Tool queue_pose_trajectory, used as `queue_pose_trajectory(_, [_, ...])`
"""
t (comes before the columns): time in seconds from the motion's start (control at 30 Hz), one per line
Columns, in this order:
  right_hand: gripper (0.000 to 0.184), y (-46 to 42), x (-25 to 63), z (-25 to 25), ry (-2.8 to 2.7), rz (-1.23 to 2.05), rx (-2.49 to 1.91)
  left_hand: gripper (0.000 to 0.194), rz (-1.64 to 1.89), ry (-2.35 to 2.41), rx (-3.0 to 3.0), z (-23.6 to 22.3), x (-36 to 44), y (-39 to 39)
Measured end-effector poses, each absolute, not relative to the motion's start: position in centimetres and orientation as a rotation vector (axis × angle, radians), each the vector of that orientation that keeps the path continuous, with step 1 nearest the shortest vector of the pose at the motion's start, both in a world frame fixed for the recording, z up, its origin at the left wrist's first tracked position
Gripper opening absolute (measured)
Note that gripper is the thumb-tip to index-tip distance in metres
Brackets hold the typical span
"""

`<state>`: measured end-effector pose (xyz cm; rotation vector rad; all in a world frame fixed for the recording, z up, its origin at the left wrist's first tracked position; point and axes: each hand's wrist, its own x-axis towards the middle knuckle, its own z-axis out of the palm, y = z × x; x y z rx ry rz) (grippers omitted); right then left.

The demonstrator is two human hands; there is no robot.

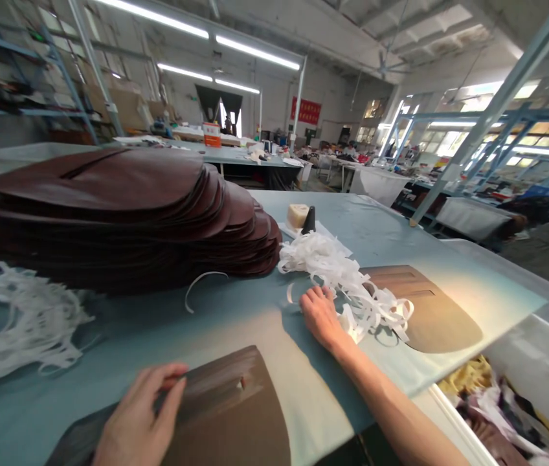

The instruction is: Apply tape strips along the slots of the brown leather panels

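Note:
A dark brown leather-like panel (235,414) with a narrow slot lies at the table's front edge. My left hand (141,414) is over its left part, thumb and forefinger apart, with nothing visible between them. Beyond it, my right hand (320,314) reaches to the near left edge of a heap of curled white strips (323,259). Its fingers are bent downward and closed; the fingertips are hidden, so what they hold does not show. A second brown panel (434,317), with two slot-like marks, lies to the right, partly under the strips.
A tall stack of dark brown panels (158,188) stands at the left back. More white strips (22,323) are heaped at far left. A cream-coloured block (298,215) and a black cone-shaped object (309,221) stand behind the strips. A scrap-filled bin (537,362) adjoins the table's right edge.

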<state>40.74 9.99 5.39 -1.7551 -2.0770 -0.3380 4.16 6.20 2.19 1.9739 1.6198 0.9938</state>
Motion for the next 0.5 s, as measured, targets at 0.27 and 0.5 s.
queue_pose_trajectory(0.27, [0.023,8.3,41.4,5.2,-2.247,-0.347,-1.510,0.046,0.917,0.871,2.829,6.9,22.1,9.0])
queue_pose_trajectory(0.5, [0.017,8.7,42.5,5.8,-2.398,-0.303,-1.427,0.022,0.723,1.156,2.775,6.6,24.8,11.1])
